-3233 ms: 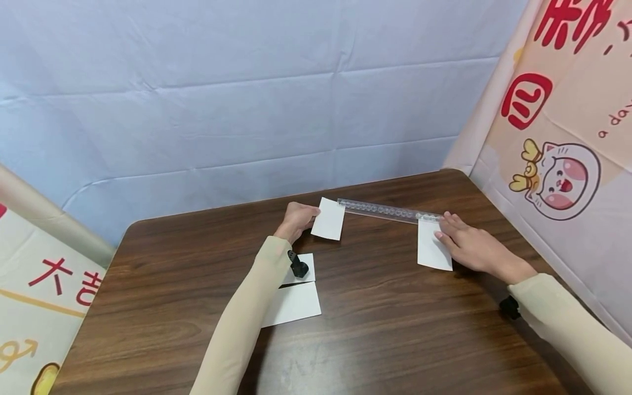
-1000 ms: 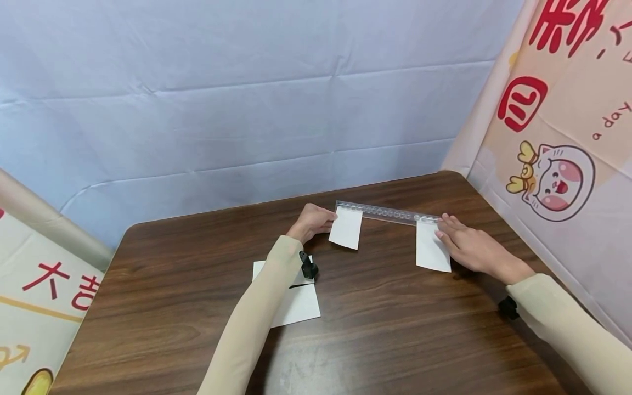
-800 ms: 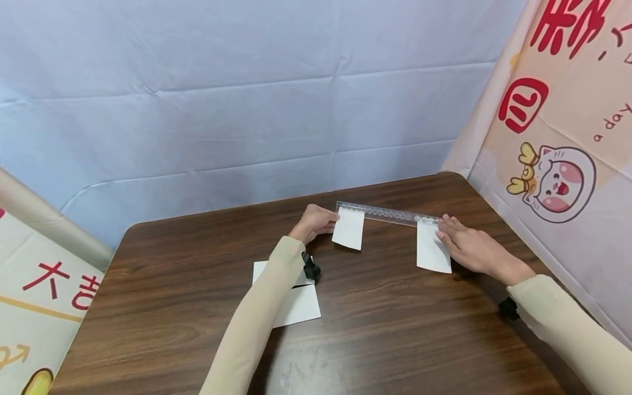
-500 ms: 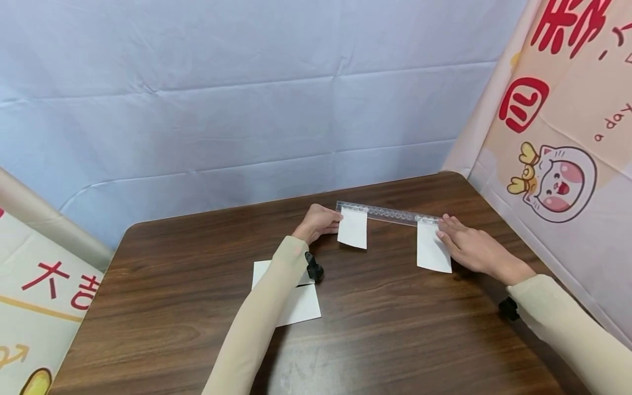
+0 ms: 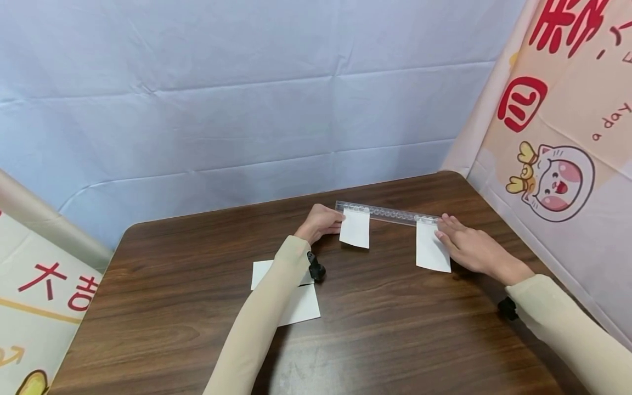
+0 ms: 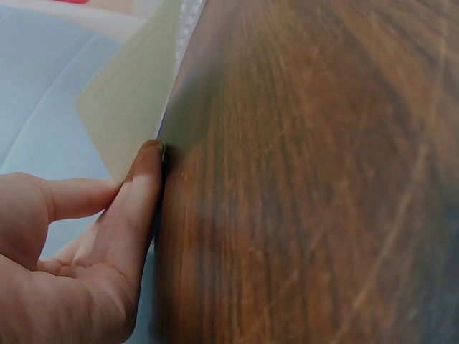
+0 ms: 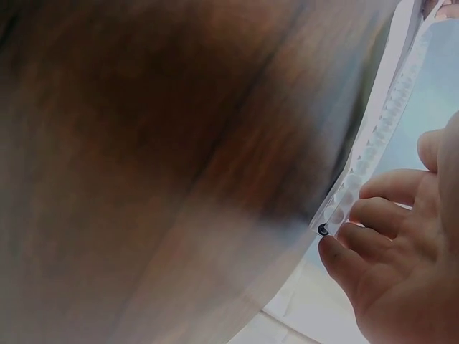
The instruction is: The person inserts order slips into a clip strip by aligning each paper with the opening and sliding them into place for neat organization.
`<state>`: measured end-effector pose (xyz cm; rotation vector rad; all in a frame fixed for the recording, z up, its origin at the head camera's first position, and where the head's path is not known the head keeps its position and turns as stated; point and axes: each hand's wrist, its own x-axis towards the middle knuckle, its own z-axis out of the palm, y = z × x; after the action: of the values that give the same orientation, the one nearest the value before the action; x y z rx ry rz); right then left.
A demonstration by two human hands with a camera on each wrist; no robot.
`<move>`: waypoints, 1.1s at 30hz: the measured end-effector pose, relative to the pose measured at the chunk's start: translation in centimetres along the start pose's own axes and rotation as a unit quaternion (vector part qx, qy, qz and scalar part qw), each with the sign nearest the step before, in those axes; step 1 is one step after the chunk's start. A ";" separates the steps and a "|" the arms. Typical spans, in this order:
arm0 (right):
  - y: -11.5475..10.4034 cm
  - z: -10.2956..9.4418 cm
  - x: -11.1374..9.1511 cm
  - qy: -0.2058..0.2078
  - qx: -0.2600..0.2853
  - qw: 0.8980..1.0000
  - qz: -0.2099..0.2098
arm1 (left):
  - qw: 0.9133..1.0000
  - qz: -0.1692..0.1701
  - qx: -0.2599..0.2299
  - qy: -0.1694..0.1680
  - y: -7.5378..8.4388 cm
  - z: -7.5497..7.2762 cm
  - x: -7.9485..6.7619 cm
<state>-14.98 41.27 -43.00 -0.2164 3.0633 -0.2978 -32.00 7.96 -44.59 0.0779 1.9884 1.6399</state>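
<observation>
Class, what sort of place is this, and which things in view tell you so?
Probably a makeshift indoor work corner: a wood-grain table before a pale, creased backdrop, with a printed cartoon sheet at the right.

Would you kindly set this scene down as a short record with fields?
Left hand: pinches the left white card at its left side
Right hand: touches the right end of the clear strip
Right white card: partly covered by the right hand
Other white cards: two visible, partly behind the left sleeve
Surface: brown wood-grain table
</observation>
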 end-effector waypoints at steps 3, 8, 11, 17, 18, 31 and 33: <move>0.0 0.0 0.0 0.001 -0.001 1.000 -0.003 | 1.000 -0.001 0.000 -0.001 0.0 0.2 0.0; 0.0 0.0 -0.2 -0.002 -0.003 1.000 -0.004 | 1.000 -0.003 -0.002 -0.003 0.1 0.4 -0.1; 0.0 0.0 -0.3 -0.005 0.001 1.000 -0.009 | 1.000 -0.003 -0.005 -0.006 0.0 0.6 0.0; 0.2 0.3 -0.7 -0.017 0.017 1.000 -0.018 | 1.000 -0.005 -0.014 -0.009 -0.1 1.1 0.1; 0.3 0.3 -0.7 -0.020 0.019 0.999 -0.018 | 1.000 -0.006 -0.015 -0.009 -0.1 1.3 0.0; 0.3 0.7 -1.0 -0.042 0.035 0.998 -0.017 | 1.000 0.002 -0.022 -0.021 -0.1 2.2 0.0; 0.3 0.7 -1.1 -0.040 0.036 0.998 -0.019 | 0.999 0.004 -0.027 -0.021 -0.1 2.4 0.0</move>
<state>-13.92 41.60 -43.74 -0.2764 2.9664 -0.3902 -30.89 10.05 -44.93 0.0994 1.9143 1.6812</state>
